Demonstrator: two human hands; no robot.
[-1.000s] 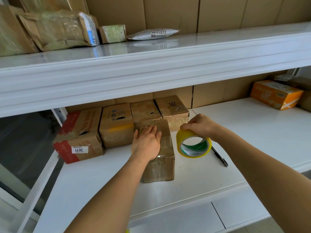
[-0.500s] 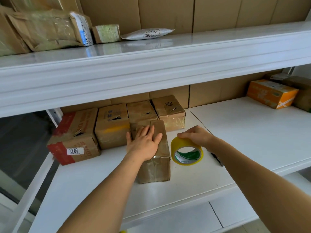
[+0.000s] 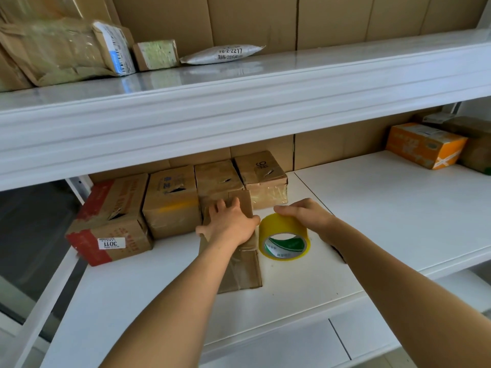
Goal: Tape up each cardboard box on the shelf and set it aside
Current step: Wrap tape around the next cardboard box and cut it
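A small taped cardboard box stands on the white lower shelf, out in front of a row of several boxes. My left hand rests palm down on its top, fingers spread across it. Just right of the box a yellow tape roll stands on its edge on the shelf. My right hand lies over the roll's top and back and holds it. Behind are a red-printed box, a box with a yellow stripe and two plain boxes, each with a torn top seam.
An orange box and a brown one sit at the shelf's far right. A dark tool shows partly under my right forearm. The upper shelf overhangs, carrying parcels and a white mailer. Bare shelf lies between the roll and the orange box.
My right hand has lowered the tape roll from above the shelf down onto it, close beside the box. My left hand has stayed on the box top.
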